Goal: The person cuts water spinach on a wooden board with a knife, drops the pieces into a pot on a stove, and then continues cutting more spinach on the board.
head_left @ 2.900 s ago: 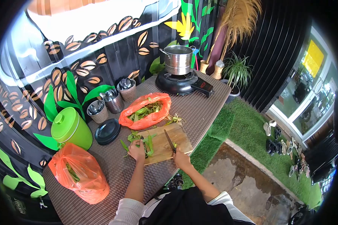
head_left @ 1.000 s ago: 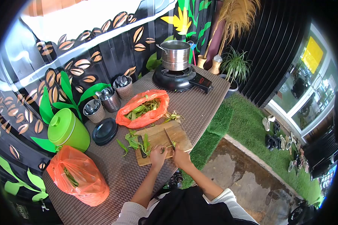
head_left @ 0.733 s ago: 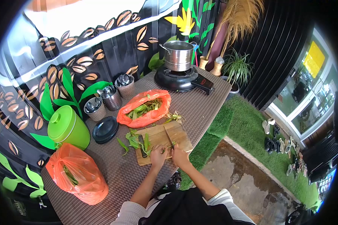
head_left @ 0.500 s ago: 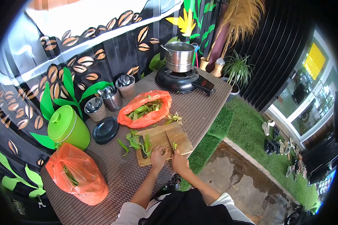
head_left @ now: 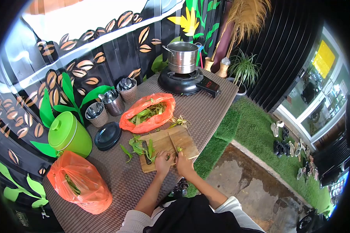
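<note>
On the wooden cutting board (head_left: 159,136), my left hand (head_left: 163,161) is closed, its fingers bent over greens near the lower edge. My right hand (head_left: 183,163) is closed on the handle end of a knife (head_left: 172,140), whose narrow blade points away from me across the board. A small cut green piece (head_left: 179,149) lies beside the blade. Left of my hands are loose leaves (head_left: 136,144) and a black-handled object (head_left: 147,152). Behind the board, an open orange bag (head_left: 124,123) holds leafy greens, with pale root ends (head_left: 179,121) beside it.
A pot (head_left: 182,58) sits on a black burner (head_left: 177,83) at the back. Cutlery cups (head_left: 113,103), black plates (head_left: 108,136), a green canister (head_left: 70,134) and a second orange bag (head_left: 79,182) stand left on the table (head_left: 124,186). Shoes (head_left: 291,149) lie on the grass mat.
The view has shifted slightly. My right hand and the knife have moved a little to the left, closer to my left hand.
</note>
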Demonstrator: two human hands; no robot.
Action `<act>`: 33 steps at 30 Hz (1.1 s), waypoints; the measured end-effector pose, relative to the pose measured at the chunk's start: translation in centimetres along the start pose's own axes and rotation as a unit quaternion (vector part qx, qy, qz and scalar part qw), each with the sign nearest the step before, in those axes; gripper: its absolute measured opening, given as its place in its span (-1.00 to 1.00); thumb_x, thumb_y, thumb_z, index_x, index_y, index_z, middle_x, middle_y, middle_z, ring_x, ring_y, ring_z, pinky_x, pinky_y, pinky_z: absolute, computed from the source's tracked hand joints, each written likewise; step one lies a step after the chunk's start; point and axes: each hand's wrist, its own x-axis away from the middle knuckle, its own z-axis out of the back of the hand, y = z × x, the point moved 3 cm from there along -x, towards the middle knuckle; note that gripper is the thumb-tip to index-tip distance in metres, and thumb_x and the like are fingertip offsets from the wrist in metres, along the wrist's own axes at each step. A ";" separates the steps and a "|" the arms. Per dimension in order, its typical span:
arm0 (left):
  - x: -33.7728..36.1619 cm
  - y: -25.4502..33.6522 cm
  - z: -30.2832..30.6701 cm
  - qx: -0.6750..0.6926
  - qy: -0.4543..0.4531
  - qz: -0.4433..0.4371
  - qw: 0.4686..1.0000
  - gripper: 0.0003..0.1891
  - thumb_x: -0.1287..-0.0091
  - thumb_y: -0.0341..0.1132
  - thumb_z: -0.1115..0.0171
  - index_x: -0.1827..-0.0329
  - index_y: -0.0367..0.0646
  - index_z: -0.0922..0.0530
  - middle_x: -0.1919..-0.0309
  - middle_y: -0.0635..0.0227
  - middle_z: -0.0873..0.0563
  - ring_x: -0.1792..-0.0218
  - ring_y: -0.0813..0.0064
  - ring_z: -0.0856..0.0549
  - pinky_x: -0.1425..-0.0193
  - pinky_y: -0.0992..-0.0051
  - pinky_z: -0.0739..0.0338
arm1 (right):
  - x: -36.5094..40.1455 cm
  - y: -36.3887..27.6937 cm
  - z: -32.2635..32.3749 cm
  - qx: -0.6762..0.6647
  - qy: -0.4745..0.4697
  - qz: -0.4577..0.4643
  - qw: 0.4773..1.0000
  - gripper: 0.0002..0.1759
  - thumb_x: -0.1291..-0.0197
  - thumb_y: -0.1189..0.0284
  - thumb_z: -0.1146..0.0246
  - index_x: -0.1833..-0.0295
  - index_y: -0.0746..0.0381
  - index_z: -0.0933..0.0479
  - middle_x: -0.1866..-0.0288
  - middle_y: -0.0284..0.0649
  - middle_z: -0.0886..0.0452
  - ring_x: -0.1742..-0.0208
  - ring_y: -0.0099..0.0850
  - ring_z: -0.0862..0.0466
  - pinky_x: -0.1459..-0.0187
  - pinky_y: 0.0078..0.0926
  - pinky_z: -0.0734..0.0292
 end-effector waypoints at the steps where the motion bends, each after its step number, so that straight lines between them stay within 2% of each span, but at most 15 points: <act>1: 0.0 -0.1 0.0 0.005 0.005 -0.014 1.000 -0.90 -0.08 -0.42 -0.36 0.39 -0.24 -0.63 0.54 0.26 -0.56 0.52 0.37 -0.52 0.40 0.40 -0.41 | -0.6 0.2 -0.1 -0.002 -0.001 0.000 1.000 -0.65 -0.39 0.23 0.07 0.03 0.34 -0.29 0.30 0.22 -0.63 0.23 0.17 -0.66 0.18 0.07 -0.55; 3: 0.2 0.0 0.0 0.011 0.006 -0.030 0.999 -0.89 -0.08 -0.42 -0.36 0.39 -0.25 -0.63 0.54 0.26 -0.55 0.53 0.38 -0.51 0.41 0.40 -0.40 | -1.6 0.4 0.2 -0.010 -0.012 0.027 1.000 -0.66 -0.38 0.24 0.04 0.03 0.33 -0.29 0.31 0.22 -0.63 0.24 0.15 -0.67 0.19 0.08 -0.56; 5: 0.2 -0.3 -0.2 0.031 -0.033 0.029 0.999 -0.90 -0.10 -0.39 -0.35 0.36 -0.20 -0.64 0.47 0.25 -0.60 0.47 0.29 -0.55 0.34 0.37 -0.45 | -0.9 0.5 0.4 -0.001 -0.001 0.034 0.999 -0.67 -0.37 0.24 0.03 0.04 0.33 -0.28 0.32 0.21 -0.63 0.25 0.15 -0.67 0.21 0.08 -0.57; 7: 0.1 0.2 0.1 0.015 -0.020 0.014 1.000 -0.89 -0.09 -0.40 -0.37 0.37 -0.23 -0.64 0.52 0.25 -0.55 0.51 0.34 -0.52 0.39 0.39 -0.41 | 0.2 0.2 0.2 0.008 0.008 0.045 0.999 -0.67 -0.37 0.24 0.03 0.04 0.32 -0.28 0.33 0.20 -0.64 0.26 0.14 -0.67 0.22 0.07 -0.57; 8: 0.0 0.5 0.2 0.000 -0.009 -0.001 1.000 -0.88 -0.08 -0.41 -0.38 0.39 -0.26 -0.64 0.58 0.25 -0.50 0.55 0.38 -0.49 0.43 0.41 -0.38 | 0.8 0.1 -0.1 0.012 0.000 0.021 1.000 -0.66 -0.37 0.22 0.03 0.04 0.32 -0.28 0.33 0.20 -0.64 0.26 0.14 -0.67 0.22 0.06 -0.57; 10: 0.0 0.4 0.3 0.000 -0.017 0.009 1.000 -0.89 -0.09 -0.40 -0.37 0.37 -0.23 -0.65 0.53 0.26 -0.55 0.52 0.35 -0.51 0.39 0.39 -0.41 | 1.1 -0.6 0.3 0.042 -0.034 -0.018 0.998 -0.69 -0.38 0.26 0.05 0.01 0.31 -0.28 0.30 0.17 -0.65 0.23 0.06 -0.70 0.21 -0.02 -0.59; 13: 0.1 0.1 0.1 0.005 -0.025 0.013 1.000 -0.90 -0.10 -0.39 -0.35 0.35 -0.20 -0.65 0.48 0.26 -0.59 0.50 0.33 -0.54 0.36 0.38 -0.44 | -0.5 -0.5 0.6 0.011 -0.005 0.010 1.000 -0.70 -0.36 0.27 0.02 0.03 0.30 -0.29 0.31 0.17 -0.66 0.23 0.05 -0.70 0.21 -0.03 -0.60; 17: 0.1 0.6 0.4 0.014 -0.026 0.018 0.999 -0.90 -0.09 -0.39 -0.35 0.36 -0.20 -0.65 0.50 0.26 -0.58 0.50 0.34 -0.53 0.37 0.39 -0.44 | -0.6 -0.1 0.4 0.014 -0.018 0.029 0.999 -0.70 -0.35 0.28 0.00 0.03 0.31 -0.29 0.33 0.16 -0.65 0.22 0.06 -0.70 0.19 -0.03 -0.60; 19: 0.2 0.3 0.4 0.007 -0.028 0.020 0.999 -0.90 -0.09 -0.40 -0.35 0.37 -0.20 -0.65 0.50 0.26 -0.58 0.50 0.34 -0.53 0.37 0.38 -0.43 | 0.9 -0.4 -0.1 0.063 0.080 0.081 0.992 -0.71 -0.35 0.28 0.01 0.04 0.32 -0.29 0.34 0.14 -0.66 0.24 0.07 -0.70 0.20 -0.03 -0.60; 20: 0.2 0.2 0.1 0.004 -0.030 0.024 0.999 -0.91 -0.10 -0.40 -0.35 0.37 -0.21 -0.64 0.51 0.26 -0.58 0.50 0.33 -0.53 0.37 0.38 -0.43 | 0.8 -0.4 -0.3 0.064 0.080 0.082 0.991 -0.71 -0.35 0.28 0.01 0.04 0.32 -0.29 0.34 0.14 -0.66 0.24 0.07 -0.70 0.20 -0.03 -0.60; 22: 0.2 -0.1 -0.1 0.005 -0.022 0.014 1.000 -0.90 -0.09 -0.40 -0.36 0.36 -0.21 -0.66 0.54 0.26 -0.54 0.52 0.36 -0.51 0.41 0.39 -0.40 | 0.8 -0.7 -0.6 0.052 0.006 0.004 0.999 -0.70 -0.34 0.29 0.00 0.03 0.32 -0.29 0.36 0.12 -0.66 0.27 0.06 -0.70 0.24 -0.05 -0.61; 24: 0.2 -0.1 0.1 0.003 -0.015 0.004 1.000 -0.89 -0.09 -0.41 -0.37 0.35 -0.22 -0.67 0.57 0.27 -0.51 0.55 0.39 -0.49 0.44 0.40 -0.38 | -0.4 -0.4 -0.5 0.026 0.008 0.023 0.999 -0.67 -0.35 0.27 0.01 0.01 0.34 -0.29 0.39 0.15 -0.64 0.30 0.10 -0.69 0.27 -0.04 -0.61; 26: 0.1 0.4 0.2 -0.003 -0.030 0.010 0.999 -0.89 -0.09 -0.38 -0.36 0.38 -0.21 -0.64 0.51 0.24 -0.57 0.45 0.28 -0.54 0.33 0.34 -0.43 | -0.4 -0.1 -0.6 -0.001 0.012 0.041 0.999 -0.64 -0.37 0.25 0.02 -0.01 0.36 -0.29 0.41 0.19 -0.63 0.32 0.13 -0.68 0.30 -0.03 -0.60; 28: 0.1 0.0 0.0 -0.006 -0.030 0.013 0.999 -0.89 -0.10 -0.38 -0.36 0.37 -0.21 -0.64 0.51 0.24 -0.57 0.43 0.26 -0.54 0.31 0.33 -0.43 | 0.4 -0.8 0.2 0.034 0.009 0.038 0.999 -0.73 -0.34 0.31 0.00 0.04 0.31 -0.29 0.39 0.11 -0.66 0.30 0.03 -0.71 0.32 -0.10 -0.63; 33: 0.2 -0.2 -0.1 -0.018 -0.039 0.033 0.999 -0.88 -0.13 -0.37 -0.34 0.36 -0.22 -0.64 0.46 0.21 -0.60 0.39 0.23 -0.57 0.27 0.31 -0.45 | 0.8 -1.0 -0.3 0.054 0.009 0.026 0.998 -0.68 -0.35 0.29 0.02 -0.01 0.33 -0.26 0.38 0.12 -0.66 0.31 0.03 -0.71 0.29 -0.07 -0.62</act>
